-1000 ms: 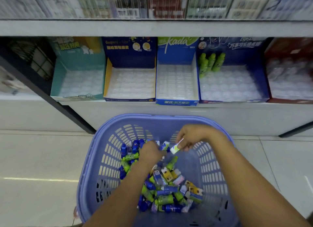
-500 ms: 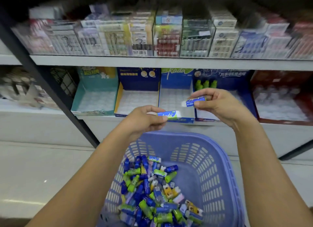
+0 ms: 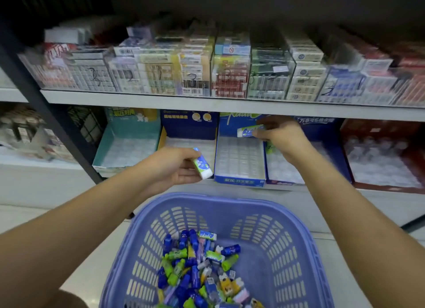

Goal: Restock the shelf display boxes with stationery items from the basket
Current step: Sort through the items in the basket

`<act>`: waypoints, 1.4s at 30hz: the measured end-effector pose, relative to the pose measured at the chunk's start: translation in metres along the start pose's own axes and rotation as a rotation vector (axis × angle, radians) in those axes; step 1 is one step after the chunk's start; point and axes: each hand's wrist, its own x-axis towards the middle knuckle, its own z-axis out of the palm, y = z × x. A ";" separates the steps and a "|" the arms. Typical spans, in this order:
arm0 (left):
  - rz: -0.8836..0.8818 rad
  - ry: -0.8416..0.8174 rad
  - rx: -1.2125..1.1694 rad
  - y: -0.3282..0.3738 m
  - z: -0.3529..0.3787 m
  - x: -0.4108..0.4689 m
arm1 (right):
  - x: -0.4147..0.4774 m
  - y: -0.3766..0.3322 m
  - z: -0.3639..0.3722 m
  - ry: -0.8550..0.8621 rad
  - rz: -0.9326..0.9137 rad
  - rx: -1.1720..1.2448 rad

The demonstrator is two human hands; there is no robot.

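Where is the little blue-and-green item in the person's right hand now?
Head view, right of centre: the right hand pinches the blue-and-green item over the back of the blue display box, just under the upper shelf.

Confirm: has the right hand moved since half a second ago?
Yes. The right hand carried its eraser deeper over the blue display box, toward its back panel.

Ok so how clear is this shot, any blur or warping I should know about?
Head view: the right hand and its eraser are motion-smeared, the left hand with its eraser and the basket fairly sharp. Head view also: the upper shelf edge bows from the wide lens, its outer packs blur, the top is dark.
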 end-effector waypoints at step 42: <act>-0.003 -0.075 -0.053 -0.018 0.002 0.049 | 0.087 0.034 0.063 -0.185 -0.202 -0.659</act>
